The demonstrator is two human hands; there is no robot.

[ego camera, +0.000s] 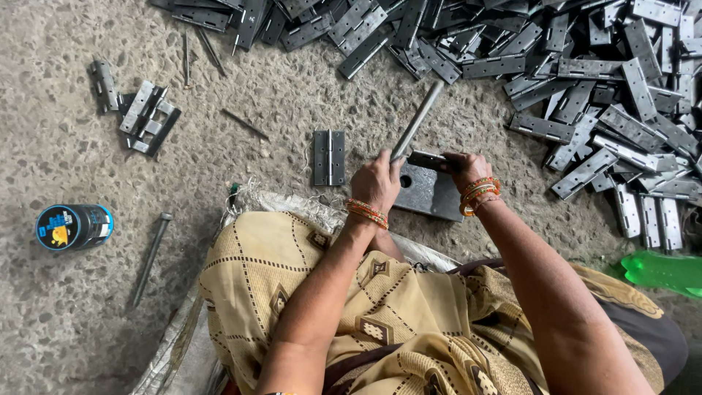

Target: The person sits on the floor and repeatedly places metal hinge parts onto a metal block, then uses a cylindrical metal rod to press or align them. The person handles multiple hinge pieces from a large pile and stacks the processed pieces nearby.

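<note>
Two hands meet over a steel block [433, 193] that lies flat on the concrete floor [66, 322], just ahead of the person's lap. On the block's far edge rests a folded hinge [428, 160], pinned there by the closed fingers of the right hand [468, 170]. The left hand [376, 181] is wrapped in a fist around the lower end of a steel rod [417, 121], which slants up and to the right, away from the person, with its lower end beside the hinge. A round hole [405, 181] in the block shows between the two hands. Both wrists carry orange and red bangles [479, 194]. Just left of the left hand an opened hinge [329, 157] lies flat on the floor. Farther left sit a small cluster of hinges [148, 117], a single folded hinge [104, 85] and a few loose thin pins [245, 124]. A long bolt [151, 257] lies near the person's left knee, and a round blue and black tin [73, 227] lies on its side beyond it. A large heap of hinges [585, 80] spreads along the top and down the right side. A green plastic piece [662, 271] shows at the right edge. A patterned tan cloth [351, 314] covers the lap, over a woven sack [183, 344].
</note>
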